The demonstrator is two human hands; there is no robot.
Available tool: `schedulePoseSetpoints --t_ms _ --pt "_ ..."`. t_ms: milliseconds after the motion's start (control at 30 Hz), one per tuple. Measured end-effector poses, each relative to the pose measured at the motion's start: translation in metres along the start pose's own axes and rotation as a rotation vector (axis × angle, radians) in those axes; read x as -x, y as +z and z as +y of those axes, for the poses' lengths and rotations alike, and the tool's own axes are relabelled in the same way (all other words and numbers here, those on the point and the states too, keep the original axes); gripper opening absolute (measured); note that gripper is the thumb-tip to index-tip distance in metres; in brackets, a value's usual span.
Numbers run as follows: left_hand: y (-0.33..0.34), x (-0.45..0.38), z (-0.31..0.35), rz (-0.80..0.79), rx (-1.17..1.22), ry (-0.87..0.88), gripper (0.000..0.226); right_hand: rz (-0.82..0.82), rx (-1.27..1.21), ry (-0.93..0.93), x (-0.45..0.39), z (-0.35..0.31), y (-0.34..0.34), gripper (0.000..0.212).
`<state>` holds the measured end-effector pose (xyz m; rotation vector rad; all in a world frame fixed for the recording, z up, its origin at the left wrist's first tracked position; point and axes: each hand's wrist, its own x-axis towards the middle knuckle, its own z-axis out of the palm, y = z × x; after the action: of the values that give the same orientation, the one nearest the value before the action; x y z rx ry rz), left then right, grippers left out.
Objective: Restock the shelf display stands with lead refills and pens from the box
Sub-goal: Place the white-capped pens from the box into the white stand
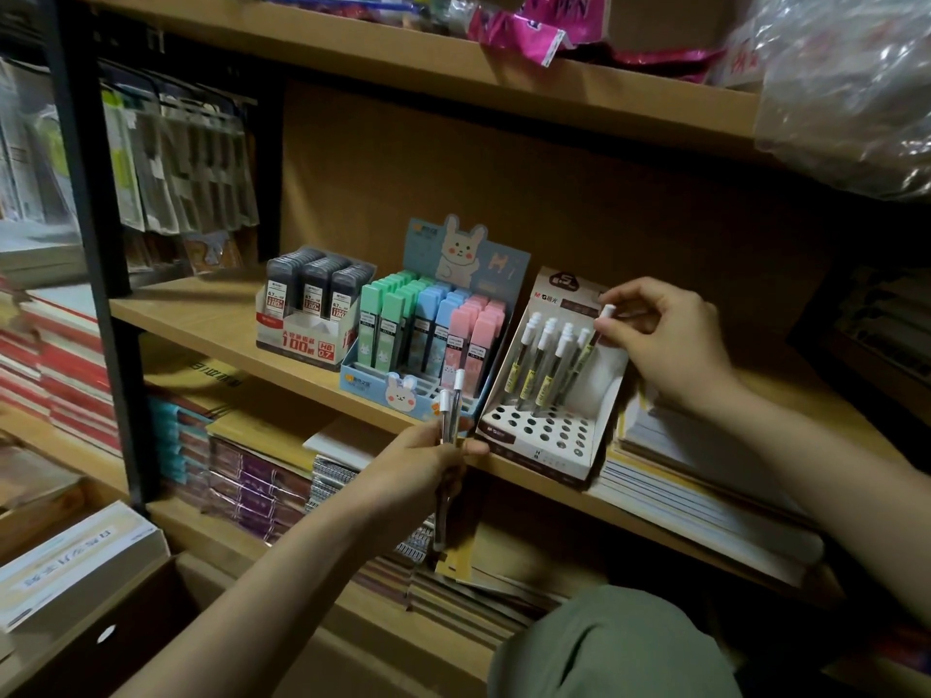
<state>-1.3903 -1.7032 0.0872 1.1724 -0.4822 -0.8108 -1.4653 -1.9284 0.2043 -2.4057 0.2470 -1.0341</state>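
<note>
With the right hand (655,340) pinching a white-capped clear pen (602,324) over the white perforated cardboard stand (541,440) and the left hand (418,476) gripping two spare white-capped pens (450,410), a skewed insertion could topple the seated neighbours.

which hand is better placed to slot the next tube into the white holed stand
Right. The right hand already pinches a white-capped tube directly above the stand, at its back row. The left hand grips two spare tubes lower, in front of the shelf edge.

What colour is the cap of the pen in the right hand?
White cap, pinched by the right hand; head view.
</note>
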Motion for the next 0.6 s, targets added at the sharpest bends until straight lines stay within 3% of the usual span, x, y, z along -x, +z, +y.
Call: schedulePoseSetpoints --t_ms 133,333,500,600 --pt "-0.003 0.003 0.003 -0.052 0.049 -0.002 0.048 -0.004 0.007 -0.001 0.000 0.004 0.005 0.022" --pt "-0.003 0.002 0.001 -0.002 0.001 0.013 0.025 -0.025 0.024 0.061 -0.006 0.003 0.007 0.021" --pt "0.003 0.003 0.005 -0.004 0.005 0.002 0.039 -0.017 0.177 0.061 -0.016 0.001 0.008 0.021" --pt "0.001 0.004 0.004 -0.008 0.012 -0.006 0.031 -0.061 0.256 0.059 -0.015 0.005 0.014 0.019"
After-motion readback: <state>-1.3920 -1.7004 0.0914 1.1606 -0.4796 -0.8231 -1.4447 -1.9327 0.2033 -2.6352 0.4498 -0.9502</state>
